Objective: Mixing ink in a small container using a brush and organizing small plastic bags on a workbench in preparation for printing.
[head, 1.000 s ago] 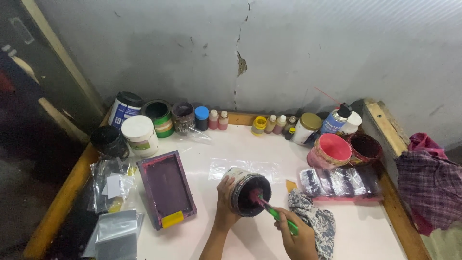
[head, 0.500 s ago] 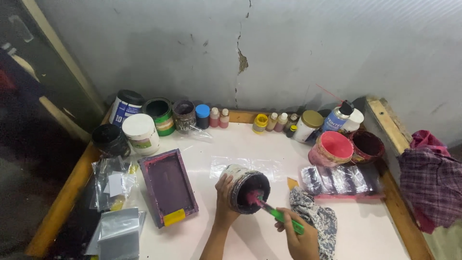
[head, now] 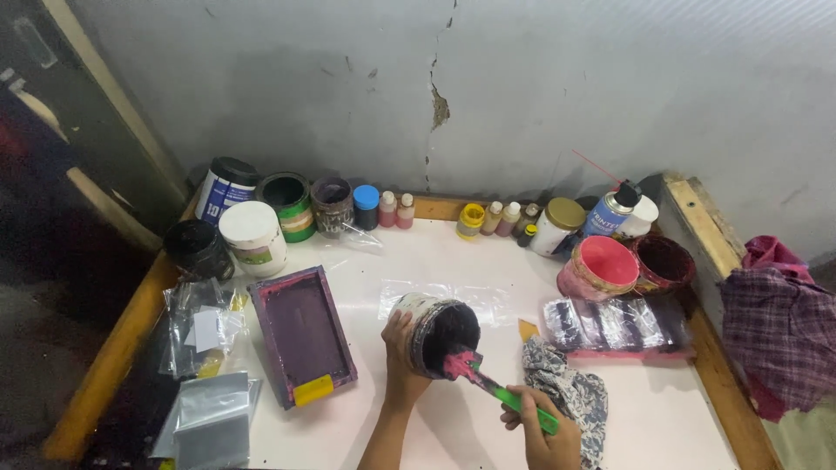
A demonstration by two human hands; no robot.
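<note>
My left hand (head: 399,357) grips a tilted round tub (head: 435,330) of dark ink, its mouth turned toward me. My right hand (head: 540,431) holds a green-handled spatula (head: 509,399) whose pink-smeared blade rests at the tub's lower rim. A patterned rag (head: 570,392) lies just right of my right hand. A small purple-framed printing screen (head: 303,333) lies flat to the left of my left hand.
Jars, cans and small bottles (head: 396,210) line the wall edge. A pink tub (head: 601,266) and a dark red tub (head: 662,263) stand at the right, above a wrapped flat pack (head: 610,324). Plastic bags (head: 205,326) lie at left; a checked cloth (head: 779,331) hangs off right.
The tub has stayed tilted in my left hand while the spatula blade shifted slightly at its rim. The view has moved a little.
</note>
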